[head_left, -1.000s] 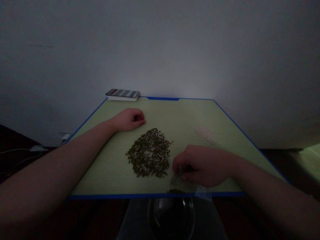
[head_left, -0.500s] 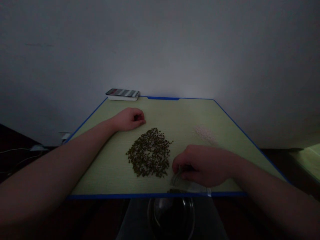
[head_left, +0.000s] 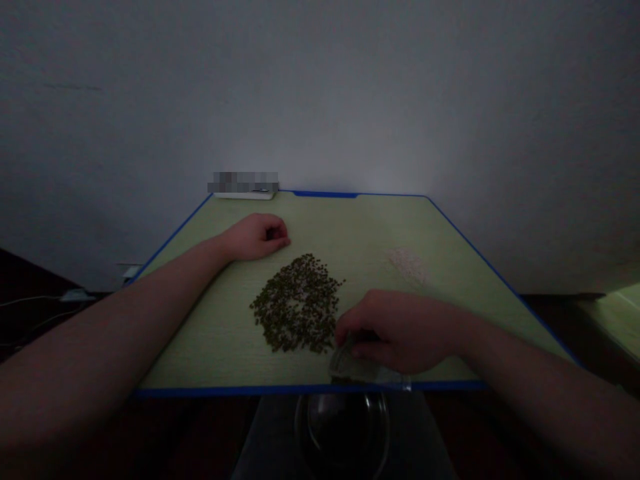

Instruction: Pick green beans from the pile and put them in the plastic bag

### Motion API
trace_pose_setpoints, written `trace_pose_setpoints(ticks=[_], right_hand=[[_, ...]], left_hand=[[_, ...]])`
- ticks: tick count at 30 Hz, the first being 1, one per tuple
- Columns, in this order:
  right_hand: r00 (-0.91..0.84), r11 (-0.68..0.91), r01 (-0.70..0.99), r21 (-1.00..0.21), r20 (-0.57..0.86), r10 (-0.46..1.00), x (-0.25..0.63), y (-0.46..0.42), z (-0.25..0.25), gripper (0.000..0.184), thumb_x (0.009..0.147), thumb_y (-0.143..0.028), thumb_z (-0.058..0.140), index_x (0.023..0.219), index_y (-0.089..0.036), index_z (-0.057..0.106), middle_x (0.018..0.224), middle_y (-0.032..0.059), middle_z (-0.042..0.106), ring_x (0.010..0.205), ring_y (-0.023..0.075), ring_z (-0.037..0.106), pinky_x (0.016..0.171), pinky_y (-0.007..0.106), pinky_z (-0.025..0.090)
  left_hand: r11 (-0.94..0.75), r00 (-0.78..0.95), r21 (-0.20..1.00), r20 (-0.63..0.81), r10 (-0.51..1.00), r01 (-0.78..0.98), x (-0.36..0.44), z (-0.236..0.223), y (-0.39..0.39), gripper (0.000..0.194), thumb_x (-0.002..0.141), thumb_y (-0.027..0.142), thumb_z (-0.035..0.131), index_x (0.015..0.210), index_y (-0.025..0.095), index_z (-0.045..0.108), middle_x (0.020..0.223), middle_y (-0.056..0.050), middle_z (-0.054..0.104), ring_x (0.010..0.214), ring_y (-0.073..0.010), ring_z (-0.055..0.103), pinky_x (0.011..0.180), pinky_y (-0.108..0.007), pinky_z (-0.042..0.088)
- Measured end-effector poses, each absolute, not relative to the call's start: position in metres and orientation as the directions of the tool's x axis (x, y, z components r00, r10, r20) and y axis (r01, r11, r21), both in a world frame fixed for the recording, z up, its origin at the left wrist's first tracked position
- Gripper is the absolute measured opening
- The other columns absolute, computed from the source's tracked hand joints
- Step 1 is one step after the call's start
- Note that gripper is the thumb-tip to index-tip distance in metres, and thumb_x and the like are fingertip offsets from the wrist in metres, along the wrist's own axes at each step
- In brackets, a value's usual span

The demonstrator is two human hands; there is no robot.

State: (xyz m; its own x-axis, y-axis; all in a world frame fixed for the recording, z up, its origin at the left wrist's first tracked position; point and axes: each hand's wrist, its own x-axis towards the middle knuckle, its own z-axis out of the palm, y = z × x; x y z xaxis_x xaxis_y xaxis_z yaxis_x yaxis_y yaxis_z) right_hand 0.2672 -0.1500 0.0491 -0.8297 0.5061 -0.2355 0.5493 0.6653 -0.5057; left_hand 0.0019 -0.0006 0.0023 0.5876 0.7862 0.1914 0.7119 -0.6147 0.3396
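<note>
A loose pile of small dark green beans or seeds (head_left: 297,303) lies spread on the pale green tabletop (head_left: 210,353). Along the near edge, my right hand (head_left: 400,330) is closed on a clear, thin plastic piece (head_left: 367,373), perhaps a bag or sheet; dark bits show at its left end. Behind the pile, at its upper left, my left hand (head_left: 257,237) rests on the table with its fingers loosely curled and nothing visible in them. A small patch of pale grains (head_left: 407,265) lies beyond my right hand. Below the edge stands a glass bowl (head_left: 343,433), its contents too dark to make out.
A white box (head_left: 245,195) with a blurred-out top sits at the far left corner. A blue rim (head_left: 325,195) borders the table, and a wall (head_left: 350,100) rises behind it. White cables (head_left: 75,295) run at the left.
My right hand has shifted slightly left with the plastic piece, closer to the seed pile. My left hand has stayed in place.
</note>
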Motion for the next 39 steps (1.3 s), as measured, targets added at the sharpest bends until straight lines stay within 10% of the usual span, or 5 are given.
trace_pose_setpoints(ticks=[9, 39], right_hand=[[-0.752, 0.653, 0.659, -0.375, -0.302, 0.586, 0.279, -0.147, 0.062, 0.019, 0.075, -0.017, 0.055, 0.089, -0.019, 0.068, 0.068, 0.0014, 0.065, 0.058, 0.0113, 0.053, 0.053, 0.022, 0.033], [-0.818, 0.593, 0.574, -0.565, -0.373, 0.437, 0.277, -0.142, 0.057, 0.021, 0.075, -0.014, 0.058, 0.093, -0.015, 0.068, 0.069, 0.0004, 0.065, 0.06, 0.0103, 0.055, 0.054, 0.02, 0.037]], left_hand=[[-0.634, 0.603, 0.334, 0.205, 0.771, 0.697, 0.002, 0.001, 0.0, 0.029, 0.076, 0.042, 0.054, 0.075, 0.014, 0.061, 0.06, 0.0, 0.056, 0.054, -0.0089, 0.045, 0.053, -0.023, 0.033], [-0.636, 0.607, 0.335, 0.199, 0.769, 0.695, 0.001, 0.0, 0.001, 0.03, 0.076, 0.044, 0.053, 0.077, 0.015, 0.061, 0.061, 0.0, 0.056, 0.054, -0.0093, 0.046, 0.053, -0.023, 0.032]])
